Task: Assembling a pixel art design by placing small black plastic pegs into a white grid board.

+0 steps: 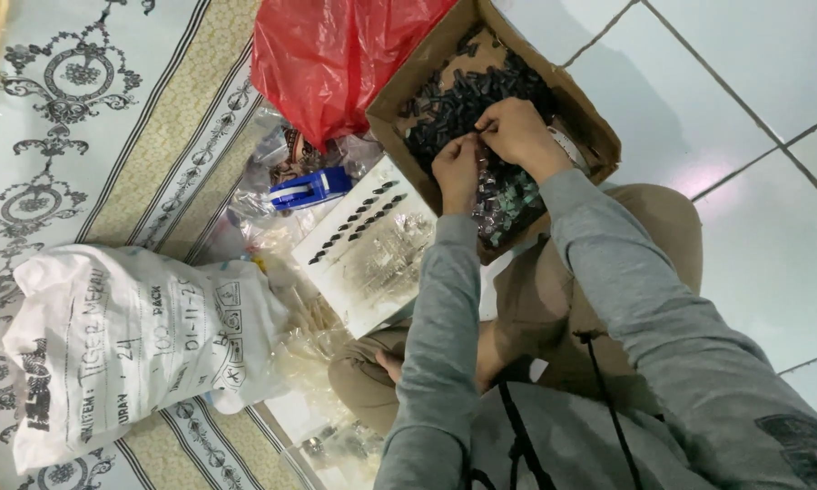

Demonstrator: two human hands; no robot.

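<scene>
Pinching one small black plastic part [475, 136] between fingertips of left hand [457, 169] and right hand [516, 132], over brown cardboard box [583, 107]; fingers closed. Assembly step judged underway; next needs steady alignment.

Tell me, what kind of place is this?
Probably a home floor used for small packing work. The person sits on white floor tiles beside a patterned rug, both hands in a cardboard box of small black parts, a big white sack nearby.

An open brown cardboard box [583, 100] sits tilted on the tiled floor, holding a heap of small black parts [463, 100] at its far end and small clear packets [508, 195] at its near end.
</scene>
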